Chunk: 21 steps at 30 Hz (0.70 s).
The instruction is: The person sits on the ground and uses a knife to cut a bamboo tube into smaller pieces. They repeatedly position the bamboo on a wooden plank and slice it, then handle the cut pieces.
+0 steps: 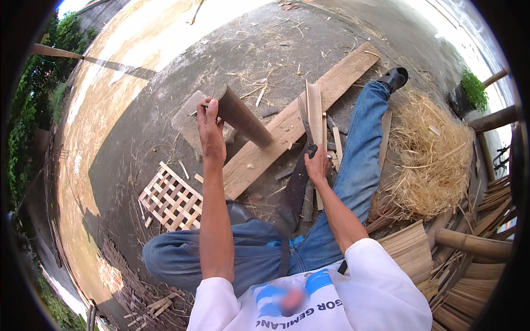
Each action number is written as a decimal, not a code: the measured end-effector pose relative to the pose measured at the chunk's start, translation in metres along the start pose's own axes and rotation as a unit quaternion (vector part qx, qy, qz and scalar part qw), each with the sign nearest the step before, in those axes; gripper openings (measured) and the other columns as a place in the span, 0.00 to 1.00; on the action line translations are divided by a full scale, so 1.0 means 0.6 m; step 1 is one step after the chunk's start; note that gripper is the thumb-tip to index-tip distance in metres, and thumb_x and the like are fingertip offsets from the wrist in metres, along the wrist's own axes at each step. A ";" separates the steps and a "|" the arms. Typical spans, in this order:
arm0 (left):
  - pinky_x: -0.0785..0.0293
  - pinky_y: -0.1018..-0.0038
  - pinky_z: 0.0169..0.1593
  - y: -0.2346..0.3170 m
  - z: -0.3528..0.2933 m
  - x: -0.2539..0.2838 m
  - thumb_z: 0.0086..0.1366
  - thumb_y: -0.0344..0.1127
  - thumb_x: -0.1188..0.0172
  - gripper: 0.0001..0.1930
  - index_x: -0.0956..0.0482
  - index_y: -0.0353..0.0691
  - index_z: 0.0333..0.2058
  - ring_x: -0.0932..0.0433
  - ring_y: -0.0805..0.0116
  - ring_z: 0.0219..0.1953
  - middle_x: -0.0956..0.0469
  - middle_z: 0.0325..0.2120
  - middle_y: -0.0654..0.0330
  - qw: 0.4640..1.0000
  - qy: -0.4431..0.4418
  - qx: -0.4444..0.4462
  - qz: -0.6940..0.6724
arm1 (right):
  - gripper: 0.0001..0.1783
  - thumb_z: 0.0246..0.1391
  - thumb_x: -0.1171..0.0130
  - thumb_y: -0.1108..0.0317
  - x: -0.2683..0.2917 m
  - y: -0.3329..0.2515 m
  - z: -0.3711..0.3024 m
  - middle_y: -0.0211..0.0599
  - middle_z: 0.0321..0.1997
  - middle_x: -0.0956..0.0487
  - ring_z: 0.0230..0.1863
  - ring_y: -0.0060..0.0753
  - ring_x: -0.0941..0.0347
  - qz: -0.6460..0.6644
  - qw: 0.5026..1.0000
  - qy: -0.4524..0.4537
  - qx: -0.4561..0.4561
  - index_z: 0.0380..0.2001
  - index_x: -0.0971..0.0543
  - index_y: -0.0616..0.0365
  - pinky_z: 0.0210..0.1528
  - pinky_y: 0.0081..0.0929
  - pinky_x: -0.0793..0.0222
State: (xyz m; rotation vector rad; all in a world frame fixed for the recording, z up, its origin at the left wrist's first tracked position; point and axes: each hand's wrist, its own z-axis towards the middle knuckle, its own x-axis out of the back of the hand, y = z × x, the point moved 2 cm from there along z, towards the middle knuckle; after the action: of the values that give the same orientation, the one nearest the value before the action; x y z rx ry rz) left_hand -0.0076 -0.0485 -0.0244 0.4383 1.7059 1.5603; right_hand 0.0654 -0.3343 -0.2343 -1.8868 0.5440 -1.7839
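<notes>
My left hand (212, 132) is closed at the upper end of a brown bamboo tube (245, 118), its fingers against the rim. The tube stands tilted, its lower end on a long wooden plank (342, 74). In my right hand (318, 165) is the dark handle of a machete (303, 118), its long blade pointing away from me. Right beside the blade, a split length of bamboo (314, 107) lies partly across the plank. How far my left fingers wrap the tube is partly hidden.
A flat stone block (190, 118) lies left of the tube, a woven bamboo lattice (172, 197) nearer me. Pale shavings (430, 154) are heaped beyond my outstretched right leg (359, 149). Bamboo strips and poles (472, 243) crowd the right side; scraps litter the concrete.
</notes>
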 end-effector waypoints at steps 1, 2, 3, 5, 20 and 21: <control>0.43 0.70 0.55 -0.001 0.000 0.002 0.72 0.53 0.41 0.15 0.29 0.54 0.47 0.36 0.78 0.49 0.31 0.46 0.72 1.000 0.001 0.000 -0.006 | 0.31 0.49 0.27 0.59 0.009 -0.007 -0.001 0.53 0.44 0.21 0.45 0.62 0.22 0.006 1.000 -0.008 -0.008 0.51 0.29 0.63 0.50 0.50 0.26; 0.43 0.70 0.55 0.000 0.001 0.004 0.72 0.53 0.41 0.14 0.28 0.54 0.47 0.36 0.78 0.50 0.31 0.46 0.72 1.000 0.002 -0.001 -0.011 | 0.32 0.48 0.27 0.59 0.014 -0.013 -0.002 0.53 0.43 0.21 0.43 0.62 0.21 0.013 1.000 -0.016 -0.016 0.52 0.29 0.63 0.49 0.50 0.25; 0.42 0.69 0.55 -0.001 0.001 0.006 0.72 0.53 0.41 0.14 0.28 0.54 0.47 0.35 0.78 0.50 0.31 0.47 0.72 1.000 0.003 -0.001 -0.016 | 0.32 0.49 0.26 0.59 0.019 -0.012 0.000 0.51 0.42 0.20 0.42 0.59 0.20 0.058 0.998 -0.022 -0.018 0.51 0.29 0.63 0.48 0.49 0.24; 0.42 0.69 0.55 0.000 0.002 0.007 0.72 0.52 0.42 0.14 0.28 0.53 0.48 0.35 0.78 0.50 0.30 0.47 0.71 1.000 0.007 0.004 -0.022 | 0.30 0.49 0.26 0.61 0.033 0.000 0.009 0.48 0.40 0.19 0.39 0.52 0.18 0.150 0.988 -0.032 -0.020 0.51 0.28 0.62 0.45 0.47 0.21; 0.42 0.71 0.54 -0.001 -0.006 0.003 0.71 0.53 0.42 0.14 0.26 0.54 0.47 0.34 0.79 0.49 0.29 0.46 0.73 1.000 0.007 0.018 -0.018 | 0.14 0.56 0.32 0.68 0.034 0.084 -0.002 0.41 0.36 0.19 0.33 0.41 0.17 0.688 0.583 -0.267 -0.340 0.43 0.23 0.60 0.37 0.41 0.14; 0.43 0.71 0.54 -0.001 -0.006 0.001 0.71 0.53 0.42 0.14 0.25 0.54 0.47 0.35 0.79 0.49 0.29 0.46 0.73 1.000 0.005 0.016 -0.019 | 0.14 0.56 0.33 0.68 0.032 0.090 -0.004 0.41 0.36 0.19 0.33 0.41 0.18 0.679 0.598 -0.255 -0.340 0.43 0.23 0.60 0.37 0.42 0.14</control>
State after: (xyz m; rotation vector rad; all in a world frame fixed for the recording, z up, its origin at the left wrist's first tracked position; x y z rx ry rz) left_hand -0.0106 -0.0509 -0.0250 0.4128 1.7395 1.5127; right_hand 0.0667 -0.3889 -0.2508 -1.3289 1.8887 0.0462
